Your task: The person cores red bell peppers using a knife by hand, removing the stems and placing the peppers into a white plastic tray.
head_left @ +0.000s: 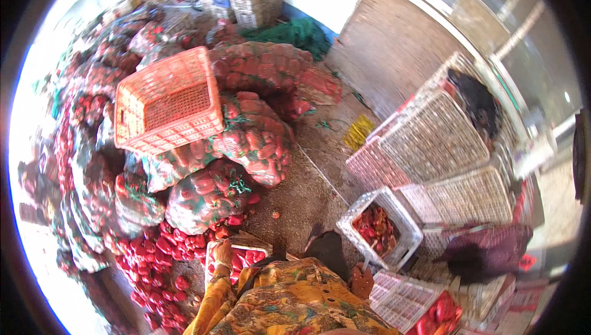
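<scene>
My left hand (222, 253) is at the rim of a white plastic crate (251, 248) in front of me, its fingers closed over the edge. Red bell peppers (241, 260) lie in that crate, partly hidden by my sleeve and clothing. Beside my right hip hangs my right hand (362, 282), fingers curled. A small pale, narrow piece sticks up from it, too blurred to name. To the left of the crate, loose red peppers (148, 261) are heaped on the floor.
Mesh sacks (258, 141) of peppers pile up at the left, with an orange crate (169, 101) on top. A white crate (381, 224) with dark red scraps stands front right. Stacked crates (434, 144) and a wooden board (394, 45) stand at the right.
</scene>
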### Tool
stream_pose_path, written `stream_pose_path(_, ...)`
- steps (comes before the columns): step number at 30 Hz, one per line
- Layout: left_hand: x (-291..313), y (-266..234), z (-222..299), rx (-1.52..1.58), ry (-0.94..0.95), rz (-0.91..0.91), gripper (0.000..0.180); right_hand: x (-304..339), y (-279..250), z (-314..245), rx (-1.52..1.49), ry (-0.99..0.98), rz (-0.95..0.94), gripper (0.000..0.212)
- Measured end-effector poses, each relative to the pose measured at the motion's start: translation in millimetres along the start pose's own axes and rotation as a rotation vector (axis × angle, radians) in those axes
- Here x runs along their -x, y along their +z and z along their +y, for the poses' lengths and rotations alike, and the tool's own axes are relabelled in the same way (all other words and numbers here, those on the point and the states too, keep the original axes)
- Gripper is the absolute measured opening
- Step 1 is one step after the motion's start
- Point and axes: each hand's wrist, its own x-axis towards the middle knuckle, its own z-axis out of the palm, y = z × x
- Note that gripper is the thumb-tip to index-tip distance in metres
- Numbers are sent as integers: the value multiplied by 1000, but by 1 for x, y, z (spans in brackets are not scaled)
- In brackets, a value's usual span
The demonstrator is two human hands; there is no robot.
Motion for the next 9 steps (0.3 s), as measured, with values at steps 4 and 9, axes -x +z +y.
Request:
stream_pose_path(4, -20, 23, 16, 508, -854, 87, 36, -63, 4, -60, -181, -29, -208, 28)
stream_pose_path(9, -9, -6, 65, 88, -506, -106, 15, -158, 15, -75, -395, 27, -407, 35)
